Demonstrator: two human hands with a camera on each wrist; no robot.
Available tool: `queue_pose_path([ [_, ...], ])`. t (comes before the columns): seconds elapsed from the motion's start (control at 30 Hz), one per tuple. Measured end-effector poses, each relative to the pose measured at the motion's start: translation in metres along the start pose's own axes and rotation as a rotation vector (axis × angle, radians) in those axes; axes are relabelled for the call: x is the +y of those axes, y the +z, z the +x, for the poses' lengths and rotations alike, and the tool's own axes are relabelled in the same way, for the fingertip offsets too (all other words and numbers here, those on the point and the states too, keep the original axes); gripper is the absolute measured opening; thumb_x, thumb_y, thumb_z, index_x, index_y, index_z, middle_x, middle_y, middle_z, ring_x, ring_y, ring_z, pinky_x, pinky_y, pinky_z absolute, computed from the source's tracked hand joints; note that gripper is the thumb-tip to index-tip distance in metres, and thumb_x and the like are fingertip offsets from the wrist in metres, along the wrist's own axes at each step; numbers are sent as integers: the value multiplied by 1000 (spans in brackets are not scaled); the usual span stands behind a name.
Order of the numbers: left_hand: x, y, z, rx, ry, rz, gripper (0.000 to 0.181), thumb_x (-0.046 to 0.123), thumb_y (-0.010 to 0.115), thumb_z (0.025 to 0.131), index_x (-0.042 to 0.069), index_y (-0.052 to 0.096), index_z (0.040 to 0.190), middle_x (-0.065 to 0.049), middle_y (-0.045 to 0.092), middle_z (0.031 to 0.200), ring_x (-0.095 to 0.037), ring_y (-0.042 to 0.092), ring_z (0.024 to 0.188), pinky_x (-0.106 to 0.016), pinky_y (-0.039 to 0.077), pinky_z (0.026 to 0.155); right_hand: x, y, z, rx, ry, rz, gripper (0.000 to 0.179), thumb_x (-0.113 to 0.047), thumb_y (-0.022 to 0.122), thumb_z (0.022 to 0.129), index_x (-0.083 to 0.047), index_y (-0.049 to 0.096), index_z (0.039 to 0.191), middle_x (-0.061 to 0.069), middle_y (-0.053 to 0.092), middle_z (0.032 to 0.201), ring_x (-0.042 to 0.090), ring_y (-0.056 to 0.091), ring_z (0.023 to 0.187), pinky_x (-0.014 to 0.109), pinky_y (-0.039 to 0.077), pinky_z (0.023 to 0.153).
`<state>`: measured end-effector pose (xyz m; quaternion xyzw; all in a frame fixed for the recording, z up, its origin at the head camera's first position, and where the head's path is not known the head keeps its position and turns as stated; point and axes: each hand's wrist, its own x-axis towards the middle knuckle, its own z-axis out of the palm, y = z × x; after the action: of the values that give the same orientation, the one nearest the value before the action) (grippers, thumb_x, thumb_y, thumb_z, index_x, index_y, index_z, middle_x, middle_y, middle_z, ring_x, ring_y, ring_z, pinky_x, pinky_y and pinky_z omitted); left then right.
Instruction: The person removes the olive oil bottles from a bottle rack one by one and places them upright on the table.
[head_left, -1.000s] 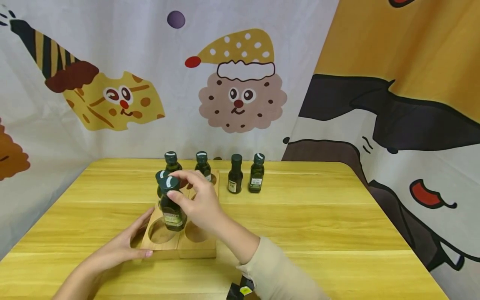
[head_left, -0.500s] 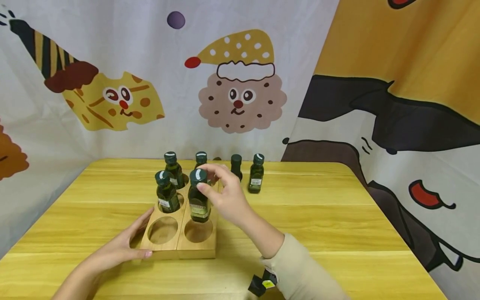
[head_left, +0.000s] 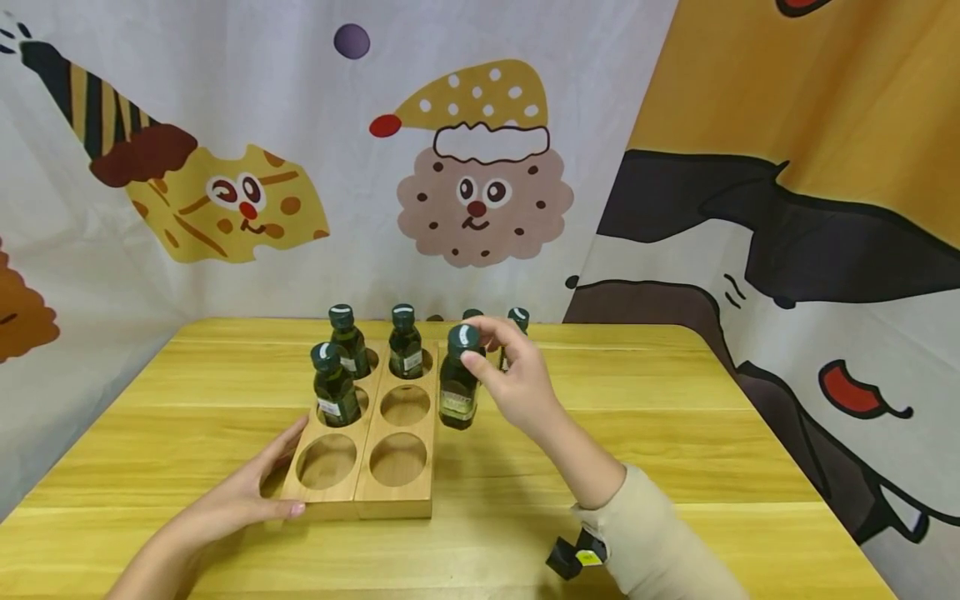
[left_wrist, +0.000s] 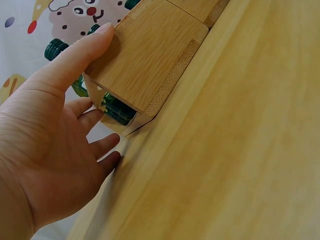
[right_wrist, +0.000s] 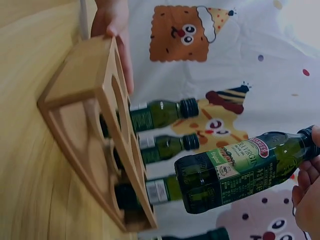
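Note:
My right hand [head_left: 517,375] pinches a small green olive oil bottle [head_left: 458,392] by its dark cap and neck. The bottle hangs nearly upright in the air, just right of the wooden rack [head_left: 393,508]; its label [right_wrist: 247,155] shows in the right wrist view. Three similar bottles stand in the rack's holes: a middle-left bottle [head_left: 336,398], a back-left bottle [head_left: 349,346] and a back-right bottle [head_left: 406,352]. My left hand [head_left: 243,492] rests at the rack's front left corner, its thumb [left_wrist: 95,47] against the front face and its other fingers loosely extended along the side.
Two more bottles stand on the table behind my right hand, mostly hidden: one cap [head_left: 472,314] and another cap [head_left: 518,316] show. A patterned curtain [head_left: 300,292] hangs at the table's back edge. The wooden tabletop [head_left: 675,433] extends to the right.
My right hand has carried the olive oil bottle rightward, from over the rack's left holes across the right column to beyond its right side. The left hand and rack have stayed put.

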<state>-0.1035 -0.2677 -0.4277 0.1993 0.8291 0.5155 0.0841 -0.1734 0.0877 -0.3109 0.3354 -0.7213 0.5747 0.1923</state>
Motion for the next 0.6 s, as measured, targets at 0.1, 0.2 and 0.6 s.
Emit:
queue_pose_path([
  [0.1, 0, 0, 0, -1, -1, 3, 99, 7, 74, 79, 8, 8, 154, -32, 17, 151, -41, 26, 132, -76, 14, 93, 3, -10, -2, 13, 25, -11, 28, 6, 66, 85, 4, 62, 113, 10, 61, 99, 22, 50, 85, 28, 44, 73],
  [0.2, 0, 1, 0, 2, -1, 4, 100, 8, 74, 79, 9, 9, 155, -33, 16, 151, -53, 20, 129, -77, 13, 93, 6, -20, -3, 33, 46, -27, 28, 6, 66, 85, 4, 62, 112, 10, 60, 95, 23, 50, 83, 29, 44, 73],
  [0.6, -2, 1, 0, 4, 17, 13, 100, 8, 74, 79, 12, 9, 155, -35, 15, 150, -56, 20, 129, -78, 13, 92, 22, -61, -8, 161, 112, -109, 26, 11, 66, 83, 10, 62, 110, 16, 61, 93, 19, 48, 85, 29, 40, 75],
])
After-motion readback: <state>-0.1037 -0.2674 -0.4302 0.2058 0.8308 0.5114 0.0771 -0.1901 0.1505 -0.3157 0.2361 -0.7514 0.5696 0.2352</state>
